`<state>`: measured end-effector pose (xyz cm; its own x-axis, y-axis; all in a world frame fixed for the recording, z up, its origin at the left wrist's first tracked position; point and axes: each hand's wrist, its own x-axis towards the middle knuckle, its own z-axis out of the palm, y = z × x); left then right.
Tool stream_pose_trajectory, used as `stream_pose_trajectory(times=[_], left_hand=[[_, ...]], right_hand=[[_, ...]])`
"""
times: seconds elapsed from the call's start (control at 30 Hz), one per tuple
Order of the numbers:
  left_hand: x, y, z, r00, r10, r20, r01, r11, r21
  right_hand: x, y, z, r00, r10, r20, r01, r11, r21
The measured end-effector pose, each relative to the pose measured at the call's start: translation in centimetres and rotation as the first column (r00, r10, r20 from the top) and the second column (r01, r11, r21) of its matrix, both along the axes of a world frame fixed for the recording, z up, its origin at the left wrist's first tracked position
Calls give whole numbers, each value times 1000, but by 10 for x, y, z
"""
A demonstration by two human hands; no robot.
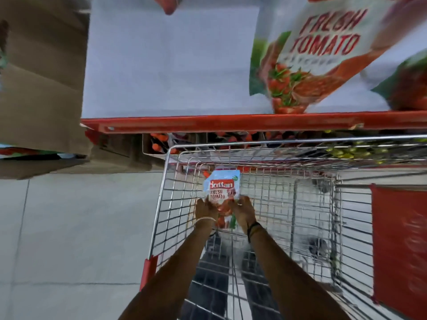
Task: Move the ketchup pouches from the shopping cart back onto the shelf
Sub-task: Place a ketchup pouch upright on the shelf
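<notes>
Two hands hold one ketchup pouch (222, 189) inside the shopping cart (288, 181): the left hand (206, 209) closes its grip on the lower left edge, and the right hand (243, 210) closes its grip on the lower right edge, fingers wrapped over the front of the pack. The pouch stands upright between them, label facing the camera, near the cart's front left corner and above the wire floor. A thin bangle sits on the left wrist and a dark band on the right wrist. Beyond the cart's front rim runs the shelf (231, 122), its red edge strip facing the cart and its white board largely bare. A second ketchup pouch (318, 54) stands on that shelf toward the right, tilted, with another partly visible at the far right edge. Bottles with red caps (159, 139) sit on the lower shelf level behind the cart.
</notes>
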<state>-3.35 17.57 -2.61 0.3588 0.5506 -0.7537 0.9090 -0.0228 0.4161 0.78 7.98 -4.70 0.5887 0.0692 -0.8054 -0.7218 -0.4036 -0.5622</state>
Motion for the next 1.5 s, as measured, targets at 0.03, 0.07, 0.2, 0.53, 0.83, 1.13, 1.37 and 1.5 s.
stream_pose_trajectory(times=[0.03, 0.07, 0.2, 0.53, 0.83, 1.13, 1.37, 1.5], left_hand=[[2, 0, -3, 1000, 16, -23, -16, 1000, 9], [4, 0, -6, 999, 17, -42, -16, 1000, 17], [7, 5, -14, 995, 43, -92, -41, 999, 30], [-6, 1, 25, 1000, 5, 30, -6, 1000, 13], [-30, 2, 132, 891, 169, 422, -203, 979, 36], [-22, 23, 253, 637, 146, 756, -255, 966, 28], [-4, 59, 326, 386, 62, 921, -354, 931, 86], [18, 83, 349, 311, 27, 950, -358, 929, 91]], right_hand=[[1, 2, -4, 1000, 4, 6, -4, 1000, -23], [3, 3, -7, 1000, 11, 15, -10, 998, -56], [5, -1, -14, 996, 92, 23, -89, 991, -98], [-8, -20, 40, 984, 84, 160, -74, 995, -66], [-17, -27, 149, 923, -45, 383, -20, 986, 164], [-9, -1, 282, 783, -120, 610, -123, 932, 341], [13, 42, 355, 648, -162, 744, -148, 931, 332], [34, 72, 378, 555, -237, 797, -124, 924, 361]])
